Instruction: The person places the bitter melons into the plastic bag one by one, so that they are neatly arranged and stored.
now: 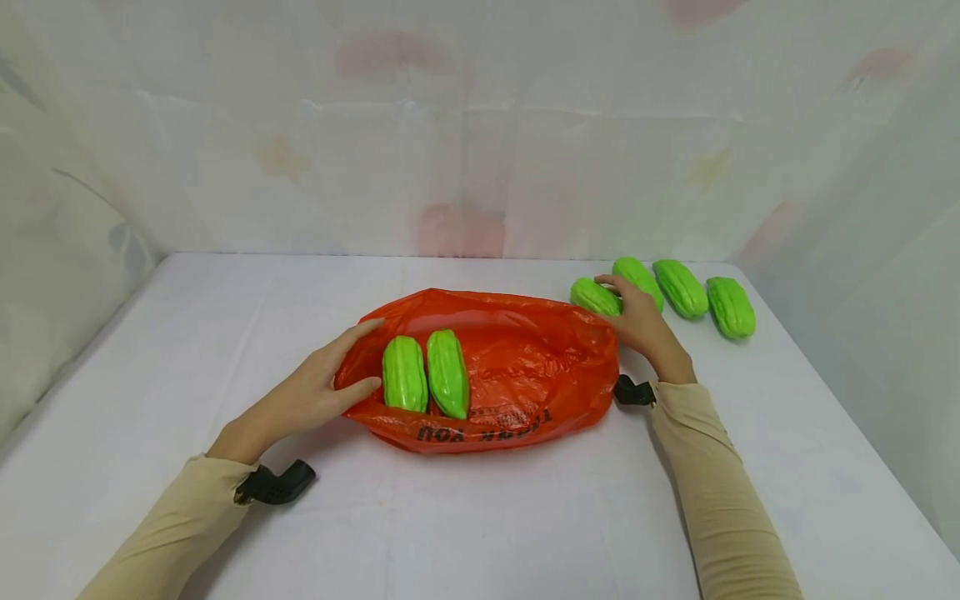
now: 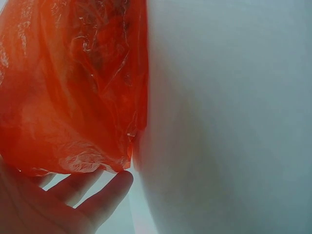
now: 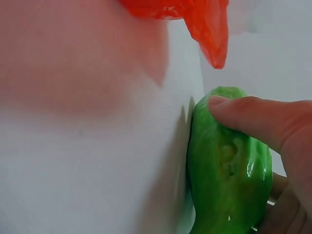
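Observation:
A red plastic bag (image 1: 540, 358) lies on the table with its mouth spread wide. Inside it, at the left end, are two green bitter melons, one (image 1: 404, 373) beside the other (image 1: 447, 373). My left hand (image 1: 318, 387) holds the bag's left rim, thumb over the edge; in the left wrist view its lower fingers (image 2: 109, 195) touch the outside of the bag. Past the bag's right end, my right hand (image 1: 637, 321) grips another green bitter melon (image 3: 226, 165), thumb on one side and fingers on the other. That melon is low, by the table surface.
Three more green bitter melons stand in a row at the back right: one (image 1: 637, 279) just behind my right hand, one (image 1: 681, 289) in the middle, one (image 1: 731, 307) nearest the right edge. A patterned white cloth (image 1: 465, 167) hangs behind the white table (image 1: 480, 525).

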A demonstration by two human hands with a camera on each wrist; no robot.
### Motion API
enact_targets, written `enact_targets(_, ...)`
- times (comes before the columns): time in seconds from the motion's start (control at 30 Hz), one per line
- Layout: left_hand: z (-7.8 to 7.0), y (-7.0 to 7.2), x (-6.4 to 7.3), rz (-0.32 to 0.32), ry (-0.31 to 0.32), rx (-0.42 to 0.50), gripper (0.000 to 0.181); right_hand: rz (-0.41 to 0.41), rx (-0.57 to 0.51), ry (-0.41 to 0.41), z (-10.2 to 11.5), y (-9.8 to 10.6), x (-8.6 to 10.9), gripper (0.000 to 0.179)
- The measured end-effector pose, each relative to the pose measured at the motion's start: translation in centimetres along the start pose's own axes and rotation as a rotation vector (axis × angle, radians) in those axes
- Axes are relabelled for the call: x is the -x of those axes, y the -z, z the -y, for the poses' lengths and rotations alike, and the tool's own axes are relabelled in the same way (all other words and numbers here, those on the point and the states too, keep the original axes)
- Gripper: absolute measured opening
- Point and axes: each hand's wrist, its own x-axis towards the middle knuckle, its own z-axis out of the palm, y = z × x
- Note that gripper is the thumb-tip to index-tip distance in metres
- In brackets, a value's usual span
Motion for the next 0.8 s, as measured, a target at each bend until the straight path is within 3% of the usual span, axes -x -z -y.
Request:
enact_targets(0.23,0.0,0.0,0.0,-0.003,-0.005,-0.005,0.07,-0.033,0.046,0.024,0.1,0.4,0.0,0.064)
enact_targets(0.8,0.1,-0.1,0.0,-0.012,-0.017,-0.006,0.069,-0.076,-0.01,0.012,1.0,2.3,1.0,0.066)
